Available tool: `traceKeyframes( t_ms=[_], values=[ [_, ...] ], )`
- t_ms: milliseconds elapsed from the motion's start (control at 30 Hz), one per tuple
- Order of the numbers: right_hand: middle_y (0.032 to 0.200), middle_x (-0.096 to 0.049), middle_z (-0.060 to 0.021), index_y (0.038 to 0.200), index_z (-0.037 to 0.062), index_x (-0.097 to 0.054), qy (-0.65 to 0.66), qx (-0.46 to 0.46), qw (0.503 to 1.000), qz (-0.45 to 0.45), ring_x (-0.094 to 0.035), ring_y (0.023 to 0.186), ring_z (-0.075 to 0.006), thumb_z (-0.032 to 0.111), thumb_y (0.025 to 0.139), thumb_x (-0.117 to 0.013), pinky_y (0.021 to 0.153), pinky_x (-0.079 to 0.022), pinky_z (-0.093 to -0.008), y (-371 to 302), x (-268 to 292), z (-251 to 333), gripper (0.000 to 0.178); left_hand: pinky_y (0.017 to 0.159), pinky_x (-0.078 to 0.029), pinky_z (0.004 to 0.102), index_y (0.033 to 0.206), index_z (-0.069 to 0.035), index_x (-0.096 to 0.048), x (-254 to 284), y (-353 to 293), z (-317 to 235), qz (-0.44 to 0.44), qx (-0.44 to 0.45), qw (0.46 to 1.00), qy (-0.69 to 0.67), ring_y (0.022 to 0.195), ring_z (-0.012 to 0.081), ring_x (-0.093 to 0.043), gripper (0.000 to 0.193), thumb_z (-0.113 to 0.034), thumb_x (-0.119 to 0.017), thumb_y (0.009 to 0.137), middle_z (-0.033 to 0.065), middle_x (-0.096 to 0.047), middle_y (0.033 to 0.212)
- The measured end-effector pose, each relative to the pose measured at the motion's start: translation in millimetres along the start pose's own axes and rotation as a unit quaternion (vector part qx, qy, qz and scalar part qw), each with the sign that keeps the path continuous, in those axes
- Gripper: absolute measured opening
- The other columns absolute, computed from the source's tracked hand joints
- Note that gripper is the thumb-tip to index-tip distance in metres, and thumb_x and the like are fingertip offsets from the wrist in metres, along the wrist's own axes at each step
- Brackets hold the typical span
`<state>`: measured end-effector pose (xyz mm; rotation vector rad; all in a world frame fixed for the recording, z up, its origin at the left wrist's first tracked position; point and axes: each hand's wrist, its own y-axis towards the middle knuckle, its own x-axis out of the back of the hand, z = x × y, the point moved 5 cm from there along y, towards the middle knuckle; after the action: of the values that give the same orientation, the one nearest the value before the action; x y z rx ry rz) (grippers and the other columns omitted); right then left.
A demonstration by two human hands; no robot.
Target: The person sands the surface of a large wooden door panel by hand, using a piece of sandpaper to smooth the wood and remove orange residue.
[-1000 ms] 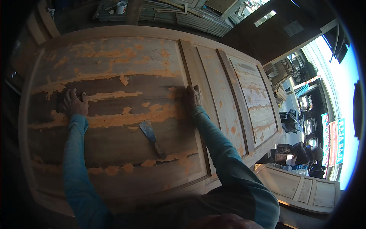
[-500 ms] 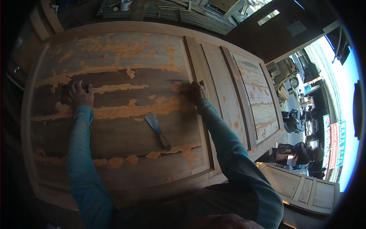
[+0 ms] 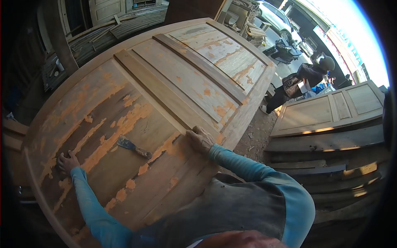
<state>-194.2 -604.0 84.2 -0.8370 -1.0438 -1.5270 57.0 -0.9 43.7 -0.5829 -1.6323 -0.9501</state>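
A large wooden panelled door point(image 3: 136, 171) lies flat under my arms, its panels streaked with orange filler. My left hand point(image 3: 68, 162) rests on the wide panel at the left, fingers apart and bent, holding nothing. My right hand point(image 3: 200, 139) is closed and pressed down near the panel's edge, beside the raised crosspiece. Whatever lies under its fingers is hidden. Between my hands a putty knife point(image 3: 134, 147) with a broad metal blade lies on the panel, touched by neither hand.
Another panelled door point(image 3: 326, 108) lies at the right above stacked boards point(image 3: 331, 144). A person point(image 3: 300, 82) in dark clothes and a cap stands beyond, near a parked motorcycle point(image 3: 284, 51) and a white car point(image 3: 275, 18). Loose wood strips point(image 3: 105, 33) lie at the far left.
My view has turned to the right, bringing the standing person and second door further in. My right hand has shifted nearer along the door's crosspiece. The putty knife lies untouched.
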Motion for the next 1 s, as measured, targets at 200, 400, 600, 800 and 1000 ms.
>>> traceKeyframes(
  t_ms=[200,400,600,800,1000],
  values=[
    [0.104,-0.058,-0.0144,0.112,0.0144,-0.061,0.017,-0.023,0.998,-0.063,-0.057,0.100,-0.0357,0.014,0.084,-0.062,0.082,-0.048,-0.0447,-16,-1,-1,0.028,0.108,-0.034,0.0572,0.135,-0.022,-0.055,-9,4,10,-0.006,0.005,1.000,-0.021,0.138,0.0354,-0.040,0.054,-0.057,-0.053,0.094,0.0050,-0.045,0.149],
    [0.112,-0.057,-0.0163,0.112,0.0117,-0.063,0.009,-0.021,0.997,-0.080,-0.057,0.105,-0.0360,0.019,0.090,-0.064,0.088,-0.048,-0.0460,-19,2,-2,0.023,0.110,-0.032,0.0567,0.136,-0.022,-0.055,-9,1,3,-0.002,0.001,1.000,-0.013,0.138,0.0334,-0.040,0.055,-0.058,-0.051,0.094,0.0038,-0.044,0.150],
    [0.112,-0.057,-0.0167,0.111,0.0101,-0.064,0.018,-0.010,0.996,-0.084,-0.057,0.104,-0.0370,0.017,0.087,-0.068,0.088,-0.048,-0.0466,-5,-18,-2,0.026,0.110,-0.032,0.0554,0.136,-0.022,-0.054,-6,11,21,-0.013,0.006,1.000,0.018,0.138,0.0298,-0.041,0.055,-0.058,-0.051,0.094,0.0032,-0.045,0.148],
    [0.108,-0.058,-0.0171,0.107,0.0069,-0.065,0.007,0.008,0.991,-0.137,-0.059,0.098,-0.0369,0.016,0.087,-0.068,0.084,-0.049,-0.0465,3,-8,1,0.021,0.110,-0.035,0.0526,0.136,-0.018,-0.052,0,-7,-6,-0.006,0.004,0.999,-0.042,0.137,0.0298,-0.042,0.051,-0.049,-0.054,0.095,0.0037,-0.045,0.147],
    [0.105,-0.059,-0.0179,0.106,0.0039,-0.065,0.048,0.007,0.992,-0.118,-0.059,0.099,-0.0398,0.015,0.090,-0.067,0.086,-0.049,-0.0481,89,-42,11,0.019,0.109,-0.037,0.0527,0.134,-0.018,-0.053,4,-12,5,-0.015,0.016,0.998,-0.067,0.135,0.0305,-0.043,0.049,-0.046,-0.057,0.094,0.0034,-0.045,0.146]
  ],
)
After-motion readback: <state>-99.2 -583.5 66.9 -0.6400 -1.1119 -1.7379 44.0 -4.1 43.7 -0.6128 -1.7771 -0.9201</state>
